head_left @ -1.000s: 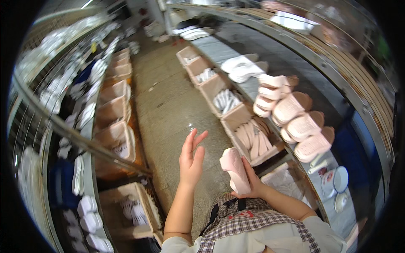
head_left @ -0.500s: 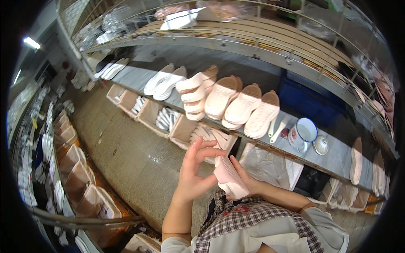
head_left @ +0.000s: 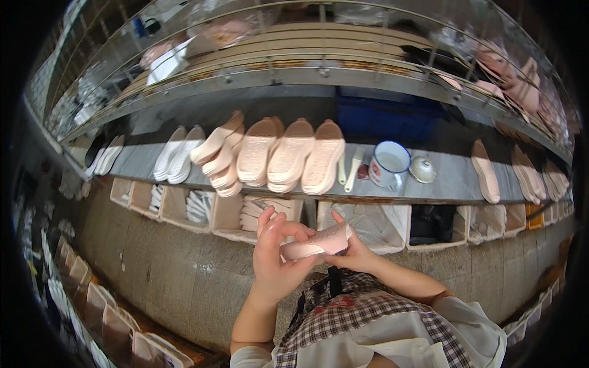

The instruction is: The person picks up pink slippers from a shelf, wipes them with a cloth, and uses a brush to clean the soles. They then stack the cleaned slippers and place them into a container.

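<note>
A pale pink shoe upper (head_left: 326, 239), dotted with small holes, is held in front of my apron between both hands. My left hand (head_left: 276, 254) pinches its left end, with the other fingers raised and curled. At the opposite end my right hand (head_left: 357, 253) grips it, thumb up. Past the hands, on the bench, stand stacks of cream-pink shoe soles (head_left: 291, 154). White soles (head_left: 178, 156) lie left of them. To the right are two pale-handled brushes (head_left: 352, 170), a white enamel mug (head_left: 396, 178) with a blue rim, and its lid (head_left: 423, 170).
Under the grey bench (head_left: 438, 184) runs a row of lined bins (head_left: 228, 228), some with pink or striped pieces. A blue crate (head_left: 389, 116) sits at the back beneath a railed wooden shelf (head_left: 294, 46). Single pink soles (head_left: 485, 172) lie at the right. More bins (head_left: 116, 319) stand lower left.
My view has swung right, so the bench now lies more level. The pink upper has turned from steeply tilted to nearly flat, still in both hands.
</note>
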Demonstrator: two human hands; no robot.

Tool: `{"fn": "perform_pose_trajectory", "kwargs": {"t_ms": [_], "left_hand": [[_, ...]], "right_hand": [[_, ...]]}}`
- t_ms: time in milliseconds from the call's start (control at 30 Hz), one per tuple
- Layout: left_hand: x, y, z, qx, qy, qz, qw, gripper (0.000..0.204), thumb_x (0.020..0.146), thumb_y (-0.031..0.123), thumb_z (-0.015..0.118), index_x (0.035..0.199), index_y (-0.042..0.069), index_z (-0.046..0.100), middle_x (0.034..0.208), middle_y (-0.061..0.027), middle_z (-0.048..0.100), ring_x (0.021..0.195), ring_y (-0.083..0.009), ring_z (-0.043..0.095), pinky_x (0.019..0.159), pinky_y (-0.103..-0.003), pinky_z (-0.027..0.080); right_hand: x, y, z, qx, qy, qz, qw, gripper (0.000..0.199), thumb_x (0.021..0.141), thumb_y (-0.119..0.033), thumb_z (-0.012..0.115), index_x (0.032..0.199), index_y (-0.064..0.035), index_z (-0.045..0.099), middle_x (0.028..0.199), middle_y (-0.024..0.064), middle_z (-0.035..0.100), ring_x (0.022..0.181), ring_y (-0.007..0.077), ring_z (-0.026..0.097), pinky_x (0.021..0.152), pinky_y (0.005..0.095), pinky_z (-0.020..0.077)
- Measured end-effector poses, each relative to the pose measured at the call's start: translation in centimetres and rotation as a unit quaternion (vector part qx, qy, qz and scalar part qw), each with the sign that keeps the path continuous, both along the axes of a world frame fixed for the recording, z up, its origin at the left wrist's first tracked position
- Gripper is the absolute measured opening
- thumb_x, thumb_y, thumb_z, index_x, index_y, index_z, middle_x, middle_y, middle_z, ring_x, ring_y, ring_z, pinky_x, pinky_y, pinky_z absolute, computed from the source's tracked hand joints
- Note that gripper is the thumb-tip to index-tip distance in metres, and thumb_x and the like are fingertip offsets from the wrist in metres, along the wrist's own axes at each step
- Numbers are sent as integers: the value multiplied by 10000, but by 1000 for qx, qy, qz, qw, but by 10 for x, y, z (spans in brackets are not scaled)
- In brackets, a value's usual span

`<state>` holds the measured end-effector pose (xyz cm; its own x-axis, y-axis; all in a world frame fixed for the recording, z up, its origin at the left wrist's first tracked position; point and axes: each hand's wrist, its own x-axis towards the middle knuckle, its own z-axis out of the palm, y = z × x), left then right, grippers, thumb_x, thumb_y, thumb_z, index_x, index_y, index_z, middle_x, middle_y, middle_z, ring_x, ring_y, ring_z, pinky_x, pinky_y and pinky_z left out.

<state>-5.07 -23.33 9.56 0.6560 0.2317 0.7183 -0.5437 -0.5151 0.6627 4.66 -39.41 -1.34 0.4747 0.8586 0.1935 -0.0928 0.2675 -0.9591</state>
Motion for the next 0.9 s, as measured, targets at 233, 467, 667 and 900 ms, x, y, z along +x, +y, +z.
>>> {"fn": "perform_pose_trajectory", "kwargs": {"t_ms": [233, 467, 667, 900], "left_hand": [[14, -11, -4, 51, -6, -58, 997, 845, 619, -75, 689, 1359, -3, 287, 817, -89, 567, 789, -208, 608, 819, -377, 478], [33, -38, -17, -45, 13, -145, 988, 1145, 584, 191, 841, 1447, 103, 93, 1101, -138, 492, 1056, -300, 511, 1022, -499, 316], [55, -11, -64, 119, 193, -264, 937, 1051, 604, 447, 826, 1397, 53, 260, 1347, -197, 350, 1237, -361, 400, 1022, -441, 337], [75, -72, -104, 265, 316, -138, 901, 861, 647, 242, 822, 1324, -26, 362, 1319, -257, 427, 1198, -388, 449, 971, -425, 396]], "right_hand": [[-7, -29, 2, 19, 57, -78, 995, 951, 801, 99, 601, 1484, -123, -23, 1342, 126, 394, 1159, 161, 441, 908, 271, 405], [-15, -80, -3, 27, -87, -257, 962, 858, 864, -25, 573, 1480, -96, -21, 1236, 156, 516, 1136, 209, 504, 940, 348, 433], [33, -252, 41, -180, -176, -554, 794, 801, 846, -62, 583, 1462, -92, 73, 1061, 177, 608, 891, 249, 635, 788, 362, 550], [172, -471, 73, -404, -171, -789, 429, 644, 884, -173, 516, 1419, -13, 195, 906, 190, 653, 747, 276, 651, 646, 391, 522]]}}
